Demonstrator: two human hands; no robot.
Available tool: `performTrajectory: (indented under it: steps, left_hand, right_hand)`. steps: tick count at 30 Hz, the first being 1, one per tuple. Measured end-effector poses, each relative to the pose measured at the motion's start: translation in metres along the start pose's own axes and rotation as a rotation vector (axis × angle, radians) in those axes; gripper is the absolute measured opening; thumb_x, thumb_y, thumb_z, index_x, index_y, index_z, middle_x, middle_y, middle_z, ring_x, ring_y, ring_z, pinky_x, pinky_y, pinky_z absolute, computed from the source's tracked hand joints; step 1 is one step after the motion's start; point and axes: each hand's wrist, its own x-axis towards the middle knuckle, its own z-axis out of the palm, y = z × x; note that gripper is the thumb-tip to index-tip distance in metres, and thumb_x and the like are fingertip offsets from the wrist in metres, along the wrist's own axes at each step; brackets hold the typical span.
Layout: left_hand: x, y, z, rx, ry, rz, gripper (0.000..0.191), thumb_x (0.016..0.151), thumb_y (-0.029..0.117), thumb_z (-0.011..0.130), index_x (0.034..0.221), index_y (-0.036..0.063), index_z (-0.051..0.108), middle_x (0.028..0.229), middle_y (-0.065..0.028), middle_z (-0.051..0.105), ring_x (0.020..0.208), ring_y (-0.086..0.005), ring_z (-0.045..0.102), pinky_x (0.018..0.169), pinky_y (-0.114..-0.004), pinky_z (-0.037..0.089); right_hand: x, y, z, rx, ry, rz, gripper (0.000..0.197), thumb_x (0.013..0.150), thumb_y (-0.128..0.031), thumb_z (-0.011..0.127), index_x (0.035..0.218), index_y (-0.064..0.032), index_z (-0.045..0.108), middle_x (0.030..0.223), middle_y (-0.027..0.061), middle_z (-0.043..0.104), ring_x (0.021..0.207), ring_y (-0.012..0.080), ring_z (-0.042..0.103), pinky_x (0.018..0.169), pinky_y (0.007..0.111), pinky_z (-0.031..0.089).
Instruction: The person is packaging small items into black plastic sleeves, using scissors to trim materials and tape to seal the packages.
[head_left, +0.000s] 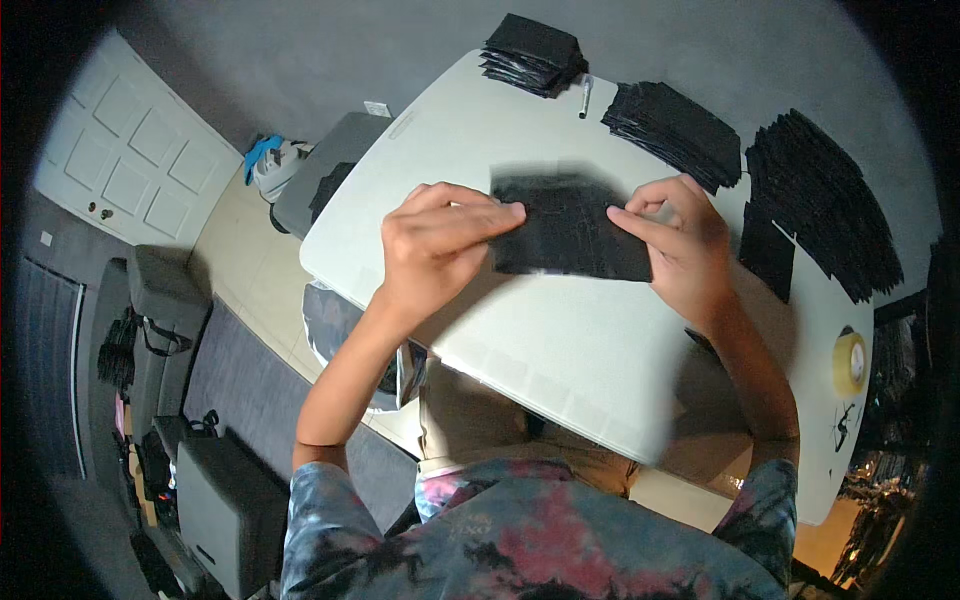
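A flat black rectangular piece (570, 240), of plastic or fabric, is stretched between my two hands above the white table. My left hand (439, 244) pinches it near its left side, thumb and fingers pressed on it. My right hand (679, 236) grips its right side the same way. The far edge of the piece is blurred. Beyond it sits a stack of black pieces (675, 131) with ragged, slightly shiny edges. To the right of my right hand a larger fanned stack (821, 202) lies along the table's edge. A single black piece (766, 251) is beside that stack.
The white table (525, 352) has rounded corners. Another black stack (532, 52) and a marker pen (586, 96) are at its far end. A roll of yellowish tape (849, 364) and small black scraps (844, 427) lie at the right. A grey chair (337, 165) stands left.
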Motion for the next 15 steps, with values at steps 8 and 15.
performTrajectory:
  steps: [8,15]
  left_hand:
    - [-0.048,-0.053,0.034,-0.108,-0.454,-0.012,0.028,0.078,-0.001,0.073,0.103,0.0093,0.083,0.1,-0.004,0.08,0.104,-0.0228,0.075,0.096,-0.036,0.059]
    - [-0.034,-0.047,0.027,0.025,-0.577,0.142,0.05,0.079,0.016,0.078,0.129,0.0125,0.073,0.129,-0.0108,0.072,0.126,-0.0259,0.065,0.105,-0.042,0.054]
  right_hand:
    - [-0.033,0.026,0.051,0.107,-0.262,-0.036,0.041,0.066,0.01,0.069,0.099,-0.0072,0.082,0.084,0.0048,0.062,0.083,0.022,0.064,0.07,0.034,0.056]
    - [-0.035,0.026,0.044,0.134,-0.38,-0.031,0.035,0.064,0.002,0.074,0.098,-0.0029,0.081,0.086,0.0073,0.066,0.085,0.0241,0.066,0.074,0.036,0.057]
